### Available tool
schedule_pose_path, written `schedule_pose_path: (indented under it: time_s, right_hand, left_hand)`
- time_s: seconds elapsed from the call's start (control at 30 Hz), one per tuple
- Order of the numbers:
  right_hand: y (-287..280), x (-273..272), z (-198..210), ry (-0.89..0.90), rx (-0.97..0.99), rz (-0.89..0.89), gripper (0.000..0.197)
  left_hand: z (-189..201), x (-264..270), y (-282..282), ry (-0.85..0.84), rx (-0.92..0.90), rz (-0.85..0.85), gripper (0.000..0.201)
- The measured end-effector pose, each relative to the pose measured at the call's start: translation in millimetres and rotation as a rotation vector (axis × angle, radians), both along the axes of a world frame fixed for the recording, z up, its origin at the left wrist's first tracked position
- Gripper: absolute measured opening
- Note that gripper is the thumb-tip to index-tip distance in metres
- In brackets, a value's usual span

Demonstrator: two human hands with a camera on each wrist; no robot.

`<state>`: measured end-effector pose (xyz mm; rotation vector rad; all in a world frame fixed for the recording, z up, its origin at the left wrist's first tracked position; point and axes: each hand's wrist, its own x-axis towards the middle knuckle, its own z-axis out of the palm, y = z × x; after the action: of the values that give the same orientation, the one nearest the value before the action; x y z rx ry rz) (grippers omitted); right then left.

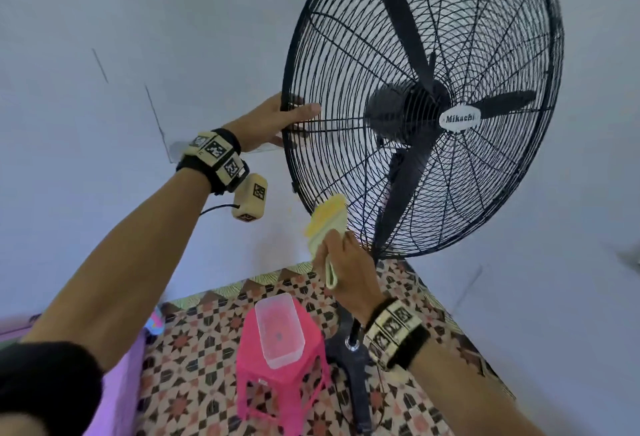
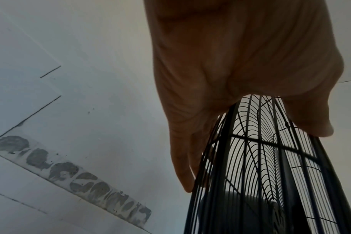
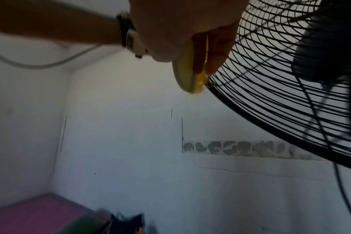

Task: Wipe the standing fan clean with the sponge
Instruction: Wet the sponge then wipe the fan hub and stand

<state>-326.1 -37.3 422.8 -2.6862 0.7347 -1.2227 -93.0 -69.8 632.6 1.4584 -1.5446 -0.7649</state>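
A black standing fan [image 1: 426,103] with a round wire cage fills the upper right of the head view. My left hand [image 1: 277,120] grips the cage's left rim, thumb across the front wires and fingers behind; the left wrist view shows the same left hand [image 2: 230,110] straddling the fan rim [image 2: 256,158]. My right hand [image 1: 343,259] holds a yellow and pale green sponge [image 1: 327,219] against the lower left rim. In the right wrist view the sponge [image 3: 187,76] is pinched by that right hand [image 3: 200,47] and touches the fan cage [image 3: 270,79] edge.
Below the fan a pink plastic stool [image 1: 277,363] carries a clear plastic tub [image 1: 280,330] on a patterned floor [image 1: 194,359]. The fan's pole and dark base [image 1: 356,376] stand beside the stool. White walls [image 1: 138,37] lie close behind. A purple surface [image 1: 117,397] sits at the lower left.
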Motion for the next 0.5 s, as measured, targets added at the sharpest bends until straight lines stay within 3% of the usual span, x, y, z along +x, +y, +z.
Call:
schedule_pose_path:
  time_s: [0.07, 0.2, 0.27, 0.5]
  right_hand:
    - [2.8, -3.1, 12.6, -0.063, 0.038, 0.009, 0.014]
    - [-5.4, 22.1, 93.1, -0.309, 0.006, 0.013, 0.02]
    - [-14.3, 30.5, 111.4, -0.353, -0.023, 0.0, 0.02]
    - [4.5, -23.1, 31.1, -0.227, 0.183, -0.025, 0.019]
  left_hand:
    - [-3.4, -1.6, -1.6, 0.047, -0.012, 0.017, 0.067]
    - [-2.8, -7.5, -1.4, 0.083, -0.01, 0.024, 0.072]
    - [-2.0, -9.4, 0.4, 0.104, 0.02, 0.03, 0.077]
    - [-6.6, -13.1, 3.4, 0.15, 0.033, 0.027, 0.061]
